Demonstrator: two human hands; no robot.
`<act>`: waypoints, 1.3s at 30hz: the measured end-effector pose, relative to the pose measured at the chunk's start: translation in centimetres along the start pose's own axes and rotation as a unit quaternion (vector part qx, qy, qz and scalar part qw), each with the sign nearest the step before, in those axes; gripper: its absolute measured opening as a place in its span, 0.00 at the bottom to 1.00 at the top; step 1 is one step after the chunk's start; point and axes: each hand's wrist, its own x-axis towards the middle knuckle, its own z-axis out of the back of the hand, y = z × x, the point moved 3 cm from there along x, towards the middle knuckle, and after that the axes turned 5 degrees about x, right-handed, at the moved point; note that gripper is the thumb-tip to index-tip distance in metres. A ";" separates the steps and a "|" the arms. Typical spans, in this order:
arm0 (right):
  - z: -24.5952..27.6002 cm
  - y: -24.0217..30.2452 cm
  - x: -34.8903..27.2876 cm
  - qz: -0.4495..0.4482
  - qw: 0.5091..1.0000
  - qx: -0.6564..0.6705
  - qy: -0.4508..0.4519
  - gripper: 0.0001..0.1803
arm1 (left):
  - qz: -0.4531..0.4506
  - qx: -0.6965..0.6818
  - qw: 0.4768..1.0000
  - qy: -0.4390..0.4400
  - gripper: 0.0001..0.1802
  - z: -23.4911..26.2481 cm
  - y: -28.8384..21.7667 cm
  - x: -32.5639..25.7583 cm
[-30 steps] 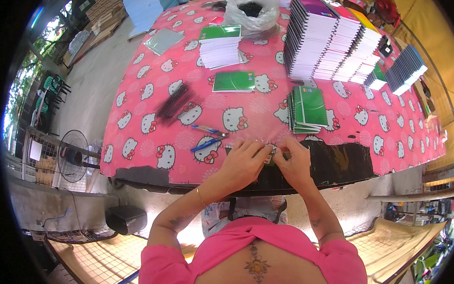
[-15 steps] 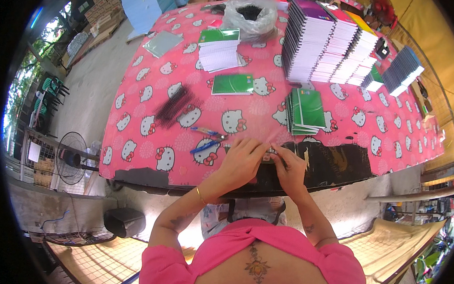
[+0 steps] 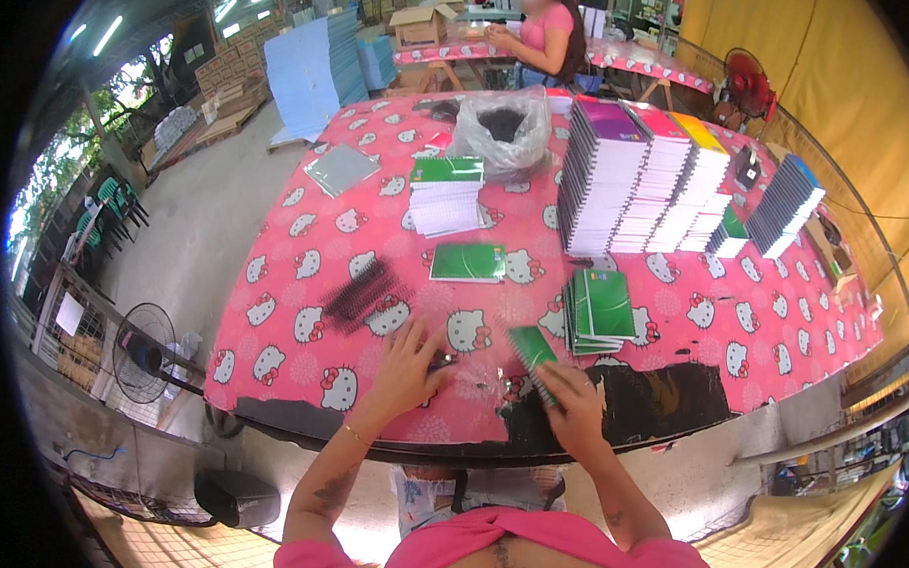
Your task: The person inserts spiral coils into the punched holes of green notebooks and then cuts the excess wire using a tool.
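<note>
My right hand grips a small green spiral notebook, tilted, near the front edge of the table. Over on the left, my left hand lies palm down with its fingers spread. It covers most of the pens, whose tip end shows beside the thumb; whether it touches them I cannot tell. Just beyond that hand is a pile of loose black binding coils. A short stack of green notebooks sits right of the held one. Farther off, a green notebook pad lies flat.
Behind stand white-paged pads with a green cover, a clear plastic bag and tall notebook stacks. Clear sheets lie at far left. The pink tablecloth is torn over black at the front edge. A person works at another table.
My hands have parted: the left moved left over the pens, the right now holds the green notebook out to the right. The view has tilted up, bringing the other person into sight.
</note>
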 end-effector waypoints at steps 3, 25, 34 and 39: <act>-2.1 0.1 -1.9 0.022 0.976 -0.123 0.181 0.32 | 0.023 0.014 0.999 0.026 0.33 -2.4 1.4 -2.5; 5.3 2.8 7.3 -0.118 0.953 0.272 -0.065 0.42 | 0.073 -0.027 0.997 -0.004 0.34 -2.6 1.7 -2.8; 7.5 4.8 10.3 -0.071 0.957 0.214 -0.183 0.43 | 0.075 -0.049 0.996 -0.003 0.34 -2.7 2.0 -2.8; 6.7 4.2 10.0 -0.072 0.943 0.279 -0.168 0.42 | 0.079 -0.050 0.996 0.007 0.34 -2.8 2.0 -2.9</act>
